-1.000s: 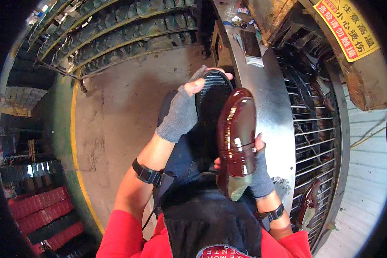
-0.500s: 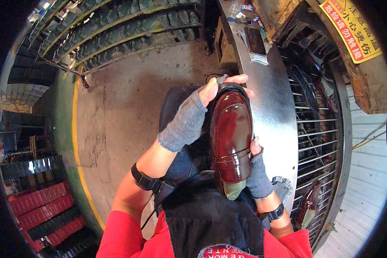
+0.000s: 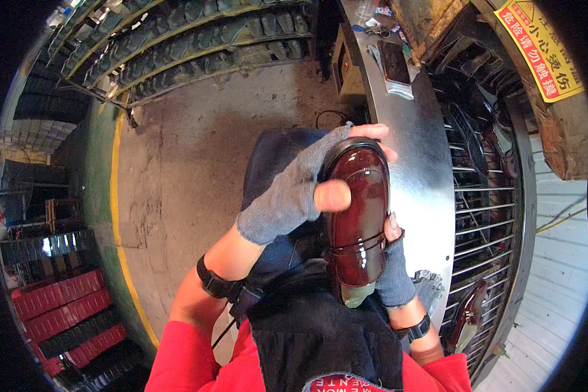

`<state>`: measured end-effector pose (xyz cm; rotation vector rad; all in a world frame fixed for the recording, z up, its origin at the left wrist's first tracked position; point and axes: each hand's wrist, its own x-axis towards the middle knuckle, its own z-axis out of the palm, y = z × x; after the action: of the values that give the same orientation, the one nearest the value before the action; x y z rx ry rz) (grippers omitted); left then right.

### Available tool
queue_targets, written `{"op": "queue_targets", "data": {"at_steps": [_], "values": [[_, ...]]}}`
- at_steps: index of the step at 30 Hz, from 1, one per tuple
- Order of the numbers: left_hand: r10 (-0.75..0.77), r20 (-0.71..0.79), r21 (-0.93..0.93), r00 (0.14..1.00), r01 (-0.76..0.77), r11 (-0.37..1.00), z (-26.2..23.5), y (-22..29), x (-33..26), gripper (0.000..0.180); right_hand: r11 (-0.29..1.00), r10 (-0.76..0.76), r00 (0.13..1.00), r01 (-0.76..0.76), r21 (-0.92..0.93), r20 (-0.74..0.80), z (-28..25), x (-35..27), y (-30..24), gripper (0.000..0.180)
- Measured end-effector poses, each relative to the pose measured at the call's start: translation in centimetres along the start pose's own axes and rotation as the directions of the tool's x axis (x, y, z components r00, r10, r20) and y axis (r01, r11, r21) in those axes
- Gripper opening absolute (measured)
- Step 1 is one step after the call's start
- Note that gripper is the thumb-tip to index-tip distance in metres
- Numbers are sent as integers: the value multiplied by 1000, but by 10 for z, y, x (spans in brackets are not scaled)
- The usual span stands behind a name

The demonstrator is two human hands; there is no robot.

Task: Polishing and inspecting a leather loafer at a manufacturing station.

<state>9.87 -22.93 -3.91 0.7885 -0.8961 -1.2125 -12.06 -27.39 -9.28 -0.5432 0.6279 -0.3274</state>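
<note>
A glossy dark red leather shoe (image 3: pixel 364 206) with a strap across it is held over my lap, toe pointing away. A pale green shoe last (image 3: pixel 355 297) sticks out at its heel end. Round the toe runs a black sole edge (image 3: pixel 346 143). My left hand (image 3: pixel 291 189), in a grey fingerless glove, is closed round the toe, its thumb on the upper and fingertips showing past the far right side. My right hand (image 3: pixel 394 271), gloved alike, grips the right side near the heel; most of its fingers are hidden beneath.
Right of me runs a metal worktop (image 3: pixel 418 170) with a phone-like dark slab (image 3: pixel 394 63) at its far end. Beyond is a rack of metal bars (image 3: pixel 480 206) with another red shoe (image 3: pixel 470 313) on it. Shelves of shoe forms (image 3: pixel 209 52) stand far left; a yellow warning sign (image 3: pixel 542 52) hangs right.
My left thumb has come over onto the shoe's upper, and the left hand has slid down its left side. The shoe has tilted slightly. My right hand keeps its hold.
</note>
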Motion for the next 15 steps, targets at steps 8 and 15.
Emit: {"op": "queue_targets", "data": {"at_steps": [8, 15], "values": [[-96, -123, 184, 988, 118, 976, 10, 19, -19, 98, 997, 72, 997, -72, 40, 2, 0, -3, 8, 75], [-136, -65, 305, 989, 149, 941, 10, 25, -27, 96, 994, 80, 991, -87, 60, 106, 4, -7, 6, 74]]}}
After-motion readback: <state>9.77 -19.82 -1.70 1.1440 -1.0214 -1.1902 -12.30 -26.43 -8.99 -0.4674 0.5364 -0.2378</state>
